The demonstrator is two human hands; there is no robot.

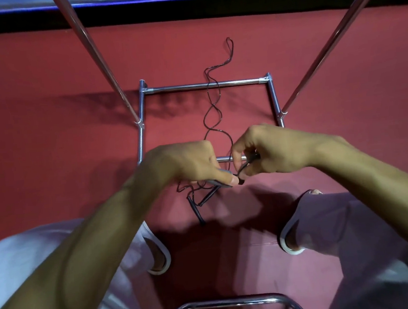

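Black cord (212,105) in pinch of left hand (186,165) and right hand (274,150), ends half-hidden.

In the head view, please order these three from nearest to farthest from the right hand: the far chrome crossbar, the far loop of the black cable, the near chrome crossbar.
From the right hand:
1. Near chrome crossbar, showing between the two hands.
2. Far chrome crossbar, ahead on the red floor.
3. Far loop of the black cable, beyond that bar.
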